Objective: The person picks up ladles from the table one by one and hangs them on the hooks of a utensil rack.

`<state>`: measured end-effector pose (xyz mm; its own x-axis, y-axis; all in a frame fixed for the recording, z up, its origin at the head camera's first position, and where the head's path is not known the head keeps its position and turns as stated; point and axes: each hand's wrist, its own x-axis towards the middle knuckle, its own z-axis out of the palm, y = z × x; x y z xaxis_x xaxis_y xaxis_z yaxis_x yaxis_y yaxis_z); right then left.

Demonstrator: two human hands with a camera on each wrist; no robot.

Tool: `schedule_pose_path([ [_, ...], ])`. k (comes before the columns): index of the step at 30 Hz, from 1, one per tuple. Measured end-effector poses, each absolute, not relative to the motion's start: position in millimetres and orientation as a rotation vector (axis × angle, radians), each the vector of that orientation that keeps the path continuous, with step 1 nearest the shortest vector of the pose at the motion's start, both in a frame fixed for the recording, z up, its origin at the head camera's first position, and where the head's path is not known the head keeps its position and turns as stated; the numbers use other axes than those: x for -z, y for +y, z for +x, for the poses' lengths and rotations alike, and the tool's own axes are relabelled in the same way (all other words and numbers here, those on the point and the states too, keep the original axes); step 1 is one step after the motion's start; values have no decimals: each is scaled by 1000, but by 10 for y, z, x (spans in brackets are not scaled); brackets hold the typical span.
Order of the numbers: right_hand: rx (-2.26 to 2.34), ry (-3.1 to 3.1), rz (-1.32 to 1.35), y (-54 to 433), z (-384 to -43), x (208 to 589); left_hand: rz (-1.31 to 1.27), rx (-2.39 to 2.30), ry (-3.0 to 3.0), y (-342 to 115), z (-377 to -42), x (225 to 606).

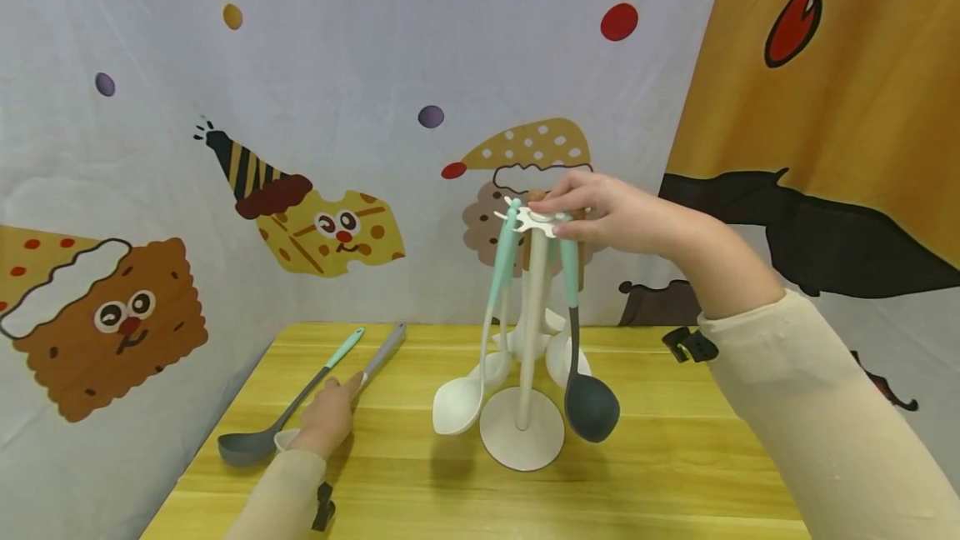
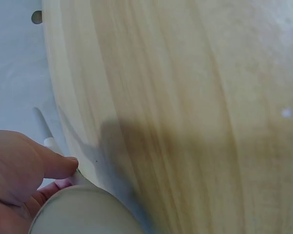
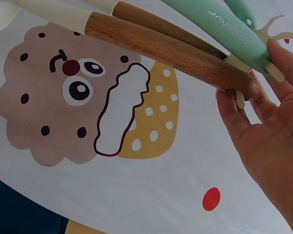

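On the left of the table, my left hand [image 1: 326, 419] pinches a grey-handled ladle [image 1: 387, 350] partway along its shaft. Its pale rounded bowl [image 2: 85, 212] fills the bottom of the left wrist view. With the fingers and thumb of my right hand [image 1: 603, 211], I grip the hooked top of a cream utensil rack [image 1: 531, 323]. From the hooks hang a white ladle [image 1: 457, 405] with a mint handle, a dark grey ladle [image 1: 592, 408], and several white-headed utensils partly hidden behind the pole. Wooden handles [image 3: 171, 56] hang close to my right fingertips.
Left of my left hand, a grey ladle [image 1: 247, 447] with a mint handle lies on the wooden table [image 1: 675, 448]. A printed cloth [image 1: 337, 65] hangs behind the table's back edge. The rack's round base [image 1: 498, 436] stands mid-table.
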<state>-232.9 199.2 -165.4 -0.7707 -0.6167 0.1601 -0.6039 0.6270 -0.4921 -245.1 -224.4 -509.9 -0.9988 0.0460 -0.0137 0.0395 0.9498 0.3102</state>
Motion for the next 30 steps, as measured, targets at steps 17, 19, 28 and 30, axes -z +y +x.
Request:
schedule_pose_path([
  [17, 777, 2904, -1056, 1893, -2264, 1660, 104, -738, 3216, -2195, -2442, 5010],
  [19, 774, 2912, -1044, 1884, -2256, 1663, 104, -760, 3226, -2180, -2444, 5005],
  [28, 731, 2967, -995, 1824, -2219, 1671, 188, -862, 3287, -2083, -2392, 4895],
  [30, 718, 2980, -981, 1808, -2213, 1673, 222, -888, 3309, -2056, -2380, 4867],
])
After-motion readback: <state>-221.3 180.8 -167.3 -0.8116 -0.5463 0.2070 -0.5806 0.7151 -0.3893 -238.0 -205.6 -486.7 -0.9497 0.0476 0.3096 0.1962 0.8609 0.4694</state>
